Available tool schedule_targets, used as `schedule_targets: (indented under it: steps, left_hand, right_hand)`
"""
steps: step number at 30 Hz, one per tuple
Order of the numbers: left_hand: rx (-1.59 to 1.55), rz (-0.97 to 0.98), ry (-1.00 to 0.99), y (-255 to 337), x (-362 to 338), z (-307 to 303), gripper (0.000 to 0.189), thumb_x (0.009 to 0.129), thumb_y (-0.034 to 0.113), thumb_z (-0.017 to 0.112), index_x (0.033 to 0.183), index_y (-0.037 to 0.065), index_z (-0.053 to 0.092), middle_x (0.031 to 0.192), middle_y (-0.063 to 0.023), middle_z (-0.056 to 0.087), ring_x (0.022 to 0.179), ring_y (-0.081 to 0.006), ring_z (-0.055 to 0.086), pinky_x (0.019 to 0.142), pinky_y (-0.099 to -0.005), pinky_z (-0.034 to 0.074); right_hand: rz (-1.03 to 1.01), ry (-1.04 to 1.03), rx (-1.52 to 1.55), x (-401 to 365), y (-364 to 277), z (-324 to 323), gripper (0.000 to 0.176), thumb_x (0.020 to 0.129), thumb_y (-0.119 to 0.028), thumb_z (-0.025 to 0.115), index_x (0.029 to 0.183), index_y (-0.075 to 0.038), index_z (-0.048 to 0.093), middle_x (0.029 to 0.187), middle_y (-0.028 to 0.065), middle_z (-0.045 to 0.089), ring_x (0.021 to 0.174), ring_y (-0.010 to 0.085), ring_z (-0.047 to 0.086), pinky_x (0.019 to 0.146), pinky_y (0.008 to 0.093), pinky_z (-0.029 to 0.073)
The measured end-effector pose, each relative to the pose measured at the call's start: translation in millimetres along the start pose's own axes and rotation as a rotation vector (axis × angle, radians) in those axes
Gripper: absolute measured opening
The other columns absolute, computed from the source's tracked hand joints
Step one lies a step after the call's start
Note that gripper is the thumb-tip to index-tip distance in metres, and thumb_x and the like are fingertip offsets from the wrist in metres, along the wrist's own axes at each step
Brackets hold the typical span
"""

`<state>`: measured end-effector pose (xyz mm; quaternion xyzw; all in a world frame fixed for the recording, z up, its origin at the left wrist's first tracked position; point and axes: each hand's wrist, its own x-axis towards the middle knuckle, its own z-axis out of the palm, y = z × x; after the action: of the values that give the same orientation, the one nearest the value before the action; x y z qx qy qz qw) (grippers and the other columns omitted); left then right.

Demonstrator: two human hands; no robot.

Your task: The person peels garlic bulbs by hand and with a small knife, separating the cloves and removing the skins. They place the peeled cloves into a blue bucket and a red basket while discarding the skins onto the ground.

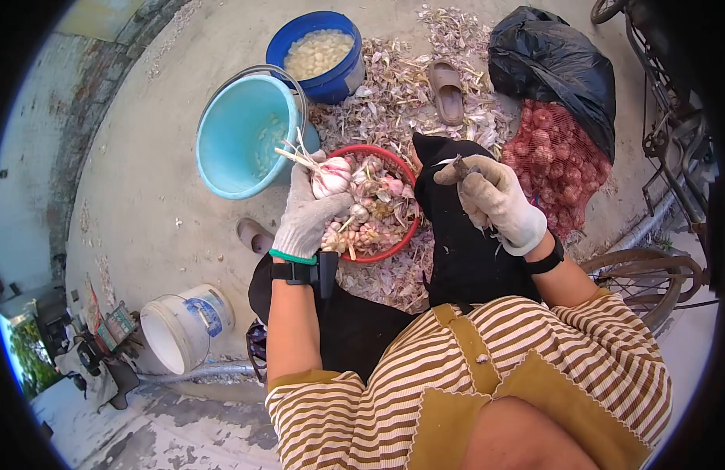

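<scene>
My left hand (309, 205), in a pale knit glove with a green cuff, is closed around a garlic bulb (331, 178) with its dry stem still on. It is over the left side of a red basket (413, 223) of garlic bulbs and loose cloves (370, 233). To the right, my right hand (499, 200), in a soiled white glove, is raised over my right leg with its fingers pinched together. A small dark piece (461, 168) shows at its fingertips; its kind cannot be made out.
Beyond my left hand stand a light-blue bucket (221, 149) with some peeled cloves and a dark-blue bucket (347, 82) of cloves in liquid. Garlic skins (378, 102) and a sandal (447, 92) lie ahead. A red net sack (554, 157), black bag (554, 63), bicycle (668, 117) and white bucket (182, 333) surround me.
</scene>
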<state>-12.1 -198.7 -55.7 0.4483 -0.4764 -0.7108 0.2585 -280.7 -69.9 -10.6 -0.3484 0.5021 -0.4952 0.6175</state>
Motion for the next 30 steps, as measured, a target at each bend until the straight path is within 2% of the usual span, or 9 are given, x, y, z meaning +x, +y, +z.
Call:
schedule_targets:
  steps: [5,8,12,13,19,22,25,28,30]
  left_hand:
    - [0.161,0.341,0.055,25,-62,64,0.088,0.062,-0.005,0.076,0.137,0.003,0.033,0.127,-0.0135,0.053,0.115,-0.0223,0.056,0.097,-0.0342,0.049]
    - [0.378,0.253,0.063,25,-85,83,0.088,0.063,-0.006,0.074,0.141,0.002,0.033,0.133,-0.0126,0.048,0.121,-0.0209,0.051,0.102,-0.0339,0.044]
    - [0.457,0.414,-0.089,16,-100,90,0.091,0.069,-0.006,0.069,0.148,0.001,0.025,0.139,-0.0128,0.044,0.125,-0.0221,0.048,0.105,-0.0344,0.041]
    - [0.456,0.424,-0.087,15,-104,95,0.091,0.069,-0.006,0.069,0.148,0.001,0.025,0.139,-0.0128,0.044,0.125,-0.0221,0.048,0.105,-0.0344,0.041]
    - [-0.152,0.327,0.084,11,-122,120,0.077,0.083,-0.001,0.065,0.149,0.002,0.025,0.141,-0.0149,0.042,0.125,-0.0241,0.049,0.102,-0.0343,0.044]
    - [-0.19,0.501,0.11,-9,-118,127,0.069,0.089,0.009,0.065,0.146,0.0,0.027,0.139,-0.0145,0.043,0.126,-0.0246,0.048,0.103,-0.0362,0.044]
    - [-0.212,0.658,0.12,-18,-121,129,0.066,0.09,0.018,0.067,0.143,-0.002,0.031,0.136,-0.0148,0.045,0.125,-0.0255,0.049,0.103,-0.037,0.044]
    - [-0.213,0.553,0.065,-8,-143,134,0.056,0.092,0.011,0.059,0.141,-0.003,0.035,0.134,-0.0163,0.049,0.121,-0.0249,0.052,0.104,-0.0373,0.042]
    - [-0.1,0.574,0.098,-14,-143,132,0.052,0.092,0.01,0.057,0.139,-0.004,0.038,0.131,-0.0162,0.051,0.12,-0.024,0.053,0.102,-0.0368,0.044]
  right_hand:
    - [0.026,-0.129,0.009,-3,-5,29,0.038,0.096,-0.024,0.055,0.125,0.001,0.055,0.067,-0.0057,0.048,0.05,0.0002,0.037,0.046,0.0161,0.028]
    - [0.041,-0.154,0.022,-6,-2,44,0.042,0.093,-0.028,0.06,0.125,-0.001,0.054,0.073,-0.0034,0.054,0.051,0.0005,0.038,0.045,0.0166,0.027]
    - [0.211,-0.277,0.115,-11,-10,46,0.037,0.093,-0.037,0.063,0.113,-0.006,0.06,0.077,-0.0034,0.056,0.05,0.0008,0.04,0.04,0.0188,0.024]
    - [0.211,-0.332,0.283,-16,-11,44,0.032,0.093,-0.032,0.065,0.106,-0.003,0.061,0.09,0.0021,0.064,0.066,0.0051,0.057,0.05,0.0201,0.045]
    - [0.117,-0.198,0.362,-29,18,51,0.039,0.092,-0.026,0.067,0.12,0.0,0.056,0.101,0.0046,0.064,0.079,0.0076,0.061,0.067,0.0224,0.051]
    - [-0.324,-0.11,-0.08,-37,25,55,0.058,0.087,-0.016,0.072,0.136,-0.001,0.045,0.12,0.0078,0.059,0.109,0.0106,0.056,0.092,0.0264,0.048]
    - [-0.376,-0.155,-0.131,-50,19,55,0.06,0.086,-0.013,0.072,0.138,-0.001,0.044,0.118,0.0059,0.061,0.101,0.0091,0.059,0.088,0.0237,0.047]
    - [-0.104,-0.3,0.078,-58,0,39,0.055,0.092,-0.031,0.065,0.133,0.002,0.049,0.102,0.0068,0.066,0.073,0.005,0.06,0.06,0.0189,0.048]
    - [-0.148,-0.318,0.047,-58,9,38,0.05,0.09,-0.021,0.069,0.131,0.002,0.051,0.111,0.0072,0.063,0.094,0.0093,0.06,0.081,0.0247,0.05]
